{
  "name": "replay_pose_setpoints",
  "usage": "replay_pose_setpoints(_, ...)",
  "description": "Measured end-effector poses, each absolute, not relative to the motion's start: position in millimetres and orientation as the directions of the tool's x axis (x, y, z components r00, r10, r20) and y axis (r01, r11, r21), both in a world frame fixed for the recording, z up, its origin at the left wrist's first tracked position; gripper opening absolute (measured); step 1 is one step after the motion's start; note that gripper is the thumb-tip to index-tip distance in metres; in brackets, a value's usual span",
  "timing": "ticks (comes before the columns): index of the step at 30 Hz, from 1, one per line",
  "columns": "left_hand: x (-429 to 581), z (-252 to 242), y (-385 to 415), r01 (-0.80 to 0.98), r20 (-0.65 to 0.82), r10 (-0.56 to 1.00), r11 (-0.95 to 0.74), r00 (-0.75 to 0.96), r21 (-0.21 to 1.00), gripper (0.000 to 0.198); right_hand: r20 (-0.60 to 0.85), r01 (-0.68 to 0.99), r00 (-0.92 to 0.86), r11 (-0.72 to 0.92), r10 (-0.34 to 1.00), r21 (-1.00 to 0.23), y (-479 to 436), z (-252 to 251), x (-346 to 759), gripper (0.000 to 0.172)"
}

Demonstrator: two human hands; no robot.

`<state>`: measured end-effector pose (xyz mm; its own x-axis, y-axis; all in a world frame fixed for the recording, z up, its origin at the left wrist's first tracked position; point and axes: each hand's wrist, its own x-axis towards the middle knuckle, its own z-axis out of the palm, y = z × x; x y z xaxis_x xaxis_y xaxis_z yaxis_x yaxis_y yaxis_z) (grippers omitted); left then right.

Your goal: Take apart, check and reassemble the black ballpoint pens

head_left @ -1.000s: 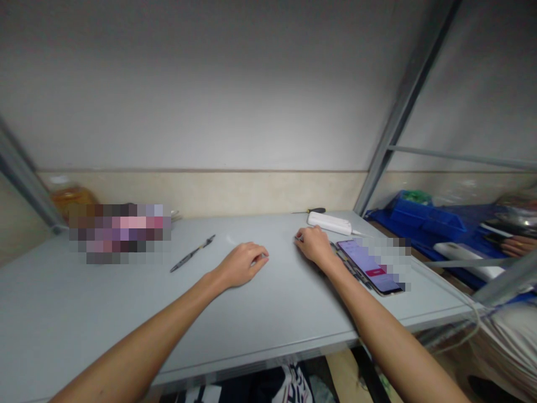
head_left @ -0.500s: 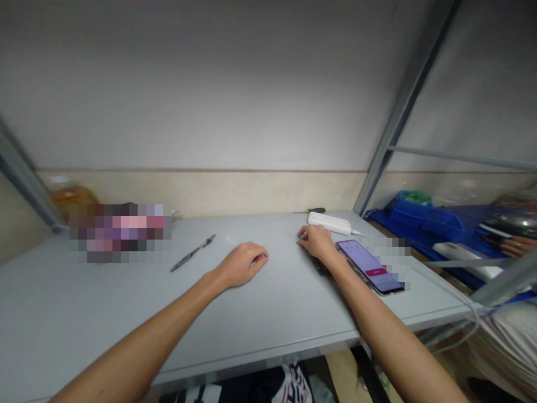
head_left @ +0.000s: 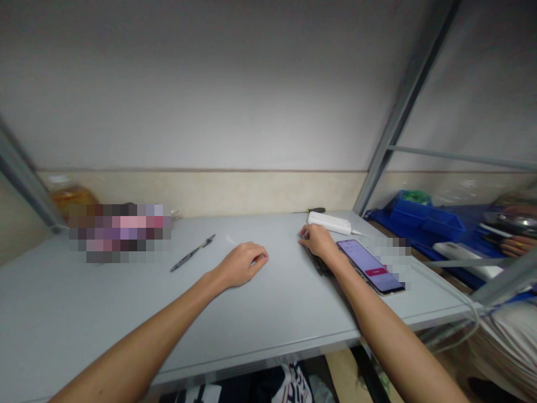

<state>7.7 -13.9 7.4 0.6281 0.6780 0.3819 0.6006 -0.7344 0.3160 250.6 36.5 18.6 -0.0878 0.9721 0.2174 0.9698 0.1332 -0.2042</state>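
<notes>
My left hand (head_left: 242, 263) rests on the grey table (head_left: 126, 313) near its middle, fingers curled in a loose fist with nothing visible inside. My right hand (head_left: 318, 240) lies further right, fingers pinched on a small metal thing I cannot make out. Under its wrist sits a dark flat part (head_left: 318, 261), touching a lit phone (head_left: 371, 266) that lies face up to the right. A white handheld tool (head_left: 330, 223) lies just behind my right hand.
A black pen (head_left: 192, 253) lies left of my left hand. A small screwdriver (head_left: 312, 210) sits by the back wall. Blue bins (head_left: 423, 215) fill the neighbouring bench, where another person's hand (head_left: 516, 245) shows. A metal post (head_left: 398, 112) rises at the table's back right corner.
My right hand has slid slightly right and back toward the white tool, uncovering more of the dark part beside the phone. My left hand has stayed still.
</notes>
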Motion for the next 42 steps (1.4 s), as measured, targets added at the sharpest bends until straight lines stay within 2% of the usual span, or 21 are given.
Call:
replay_pose_setpoints(6, 6.6, 7.9, -13.5, 0.610, 0.375, 0.674, -0.737, 0.636, 0.289, 0.023, 0.225, 0.970, -0.082, 0.130, 0.971, -0.206, 35.6, 18.8, 250.6, 0.022)
replay_pose_setpoints(10, 4.0, 9.0, -11.2, 0.710, 0.391, 0.718, -0.676, 0.576, 0.196, 0.023, 0.295, 0.976, -0.078, 0.133, 0.952, -0.170, 32.7, 20.6, 248.1, 0.023)
replay_pose_setpoints(13, 1.7, 12.8, -10.9, 0.854, 0.401, 0.799, -0.515, 0.448, 0.072, 0.023, 0.341, 0.974, -0.082, 0.149, 0.937, -0.173, 31.6, 21.6, 245.6, 0.025)
replay_pose_setpoints(17, -4.2, 17.0, -10.2, 0.979, 0.362, 0.910, -0.199, 0.203, -0.049, 0.030, 0.364, 0.958, -0.122, 0.206, 0.923, -0.201, 31.8, 20.9, 241.7, 0.023)
replay_pose_setpoints(23, -21.6, 12.4, 0.2, 0.991, 0.226, 0.972, 0.082, -0.056, -0.106, 0.039, 0.371, 0.943, -0.171, 0.260, 0.913, -0.205, 31.7, 18.5, 237.5, 0.021)
replay_pose_setpoints(26, -27.2, 12.9, 2.8, 0.984, 0.158, 0.978, 0.153, -0.138, -0.091, 0.042, 0.372, 0.936, -0.179, 0.274, 0.911, -0.220, 31.6, 18.5, 237.3, 0.020)
replay_pose_setpoints(30, -29.7, 18.3, 0.6, 0.995, 0.154, 0.986, 0.082, -0.071, -0.065, 0.042, 0.372, 0.923, -0.196, 0.299, 0.907, -0.243, 29.4, 20.3, 235.8, 0.020)
replay_pose_setpoints(34, -28.9, 17.9, 2.1, 0.993, 0.208, 0.971, -0.117, 0.116, -0.006, 0.042, 0.385, 0.897, -0.243, 0.357, 0.890, -0.259, 25.1, 22.1, 230.7, 0.017)
replay_pose_setpoints(36, -25.6, 13.6, 4.6, 0.954, 0.247, 0.934, -0.288, 0.259, 0.087, 0.042, 0.406, 0.868, -0.286, 0.414, 0.868, -0.274, 23.1, 21.9, 227.4, 0.016)
replay_pose_setpoints(39, -15.2, 6.2, 5.0, 0.794, 0.339, 0.837, -0.530, 0.431, 0.298, 0.037, 0.442, 0.782, -0.396, 0.548, 0.805, -0.298, 20.4, 20.1, 222.2, 0.017)
replay_pose_setpoints(42, -1.4, 3.5, -1.0, 0.606, 0.365, 0.803, -0.595, 0.471, 0.527, 0.033, 0.473, 0.639, -0.539, 0.704, 0.697, -0.310, 17.5, 17.7, 216.8, 0.028)
